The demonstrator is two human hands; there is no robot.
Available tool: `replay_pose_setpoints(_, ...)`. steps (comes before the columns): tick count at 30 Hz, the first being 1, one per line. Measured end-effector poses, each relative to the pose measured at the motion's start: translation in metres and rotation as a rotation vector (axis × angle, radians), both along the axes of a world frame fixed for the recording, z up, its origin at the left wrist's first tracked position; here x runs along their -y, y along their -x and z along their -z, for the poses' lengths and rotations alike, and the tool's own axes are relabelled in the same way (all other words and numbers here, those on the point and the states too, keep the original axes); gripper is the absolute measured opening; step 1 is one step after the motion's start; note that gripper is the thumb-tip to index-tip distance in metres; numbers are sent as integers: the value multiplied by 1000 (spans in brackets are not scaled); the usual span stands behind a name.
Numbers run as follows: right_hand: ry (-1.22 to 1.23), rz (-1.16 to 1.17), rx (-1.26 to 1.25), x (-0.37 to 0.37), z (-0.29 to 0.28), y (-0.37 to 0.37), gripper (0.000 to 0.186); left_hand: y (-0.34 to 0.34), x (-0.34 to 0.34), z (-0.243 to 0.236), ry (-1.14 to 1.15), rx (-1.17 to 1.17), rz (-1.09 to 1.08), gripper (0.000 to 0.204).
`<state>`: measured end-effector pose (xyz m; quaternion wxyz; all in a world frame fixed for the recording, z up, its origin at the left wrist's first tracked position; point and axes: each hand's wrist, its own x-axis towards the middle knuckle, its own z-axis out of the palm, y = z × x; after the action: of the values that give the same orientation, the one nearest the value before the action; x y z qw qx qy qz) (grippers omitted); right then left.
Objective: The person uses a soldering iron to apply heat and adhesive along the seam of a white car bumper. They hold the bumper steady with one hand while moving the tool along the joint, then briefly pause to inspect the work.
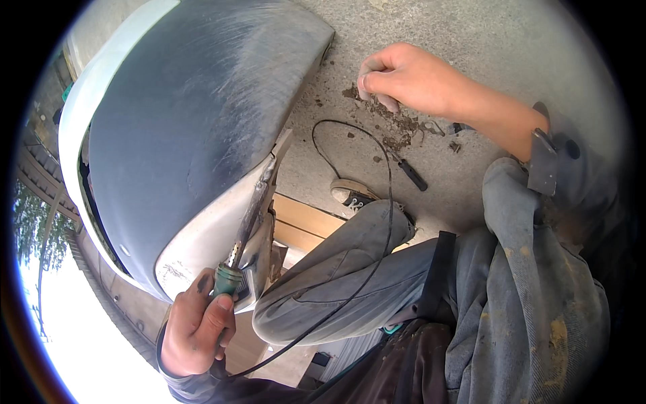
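Observation:
My left hand (pixel 194 330) grips the green handle of a soldering iron (pixel 230 277). The iron's long metal shaft points up along the edge of a large curved vehicle panel (pixel 178 114), dark grey with white trim and scuffed on its surface. Its tip is close to the white lower edge; whether it touches, I cannot tell. Out to the right, my right hand (pixel 414 77) is over the concrete floor with its fingers curled together. Anything between those fingertips is hidden. Just below the hand lie brown crumbs and broken bits (pixel 404 126).
A black cord (pixel 389 229) loops from the floor across my bent leg (pixel 336 276). On the concrete lies a black-handled screwdriver (pixel 412 175), near my shoe (pixel 353 194). A light wooden board (pixel 306 222) is under the panel's edge.

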<state>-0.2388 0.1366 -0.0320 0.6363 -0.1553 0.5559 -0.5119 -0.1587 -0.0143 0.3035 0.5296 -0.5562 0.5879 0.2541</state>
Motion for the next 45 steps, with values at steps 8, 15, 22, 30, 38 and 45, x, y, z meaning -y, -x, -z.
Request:
replay_pose_setpoints(8, 5, -9, -10, 0, -1, 2, 24, 1, -2, 1, 23, 6, -19, 29)
replay_pose_setpoints(15, 4, 16, -8, -5, 2, 2, 26, 1, -2, 4, -7, -17, -21, 35)
replay_pose_setpoints(22, 227, -503, 138, -21, -37, 5, 30, -53, -35, 29, -143, -258, -122, 33)
replay_pose_setpoints(30, 476, -211, 638, -54, -70, -73, 61, -94, -100, 123, -107, -804, -74, 26)
replay_pose_setpoints(38, 313, 156, 172, -55, -67, -103, 36, -95, -97, 110, -30, -581, 697, 29)
replay_pose_setpoints(45, 267, -149, -109, -71, -37, -117, 47, -116, -93, 57, -291, -416, 883, 21)
